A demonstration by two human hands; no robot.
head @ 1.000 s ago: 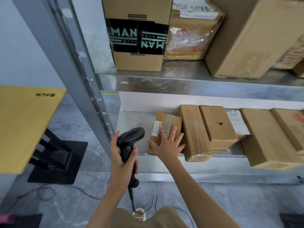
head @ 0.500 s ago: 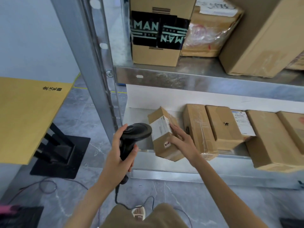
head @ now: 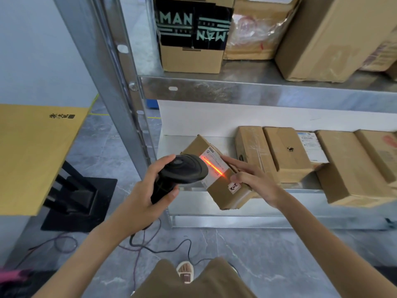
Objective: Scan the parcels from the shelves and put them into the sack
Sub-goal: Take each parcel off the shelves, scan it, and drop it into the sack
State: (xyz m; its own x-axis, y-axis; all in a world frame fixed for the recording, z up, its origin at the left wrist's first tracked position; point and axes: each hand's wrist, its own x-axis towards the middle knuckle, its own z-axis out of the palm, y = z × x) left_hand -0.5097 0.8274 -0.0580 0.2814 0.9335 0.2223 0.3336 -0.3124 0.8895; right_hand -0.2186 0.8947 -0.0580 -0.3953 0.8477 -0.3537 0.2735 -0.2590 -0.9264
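Head view, left to right: a yellow flat panel on a black stand occupied the left edge, with open grey marble-patterned floor between it and the galvanised steel shelf upright. Loose cables lay on the floor below the arms.

The left hand gripped the handle of a black handheld barcode scanner, fingers curled round it, thumb on top of the head. The scanner head sat just beside the parcel's label.

The right hand held a small brown cardboard parcel in front of the lower shelf's front edge, tilted, with one corner down. The fingers lay along its right side and the thumb pressed the near face. A white printed label covered its upper face, crossed by an orange-red scan line. A small white sticker with red marks sat near the thumb.

Open shelf surface showed behind the parcel, left of a row of brown cardboard boxes. On the upper shelf stood a cardboard box with black "MAN" tape.
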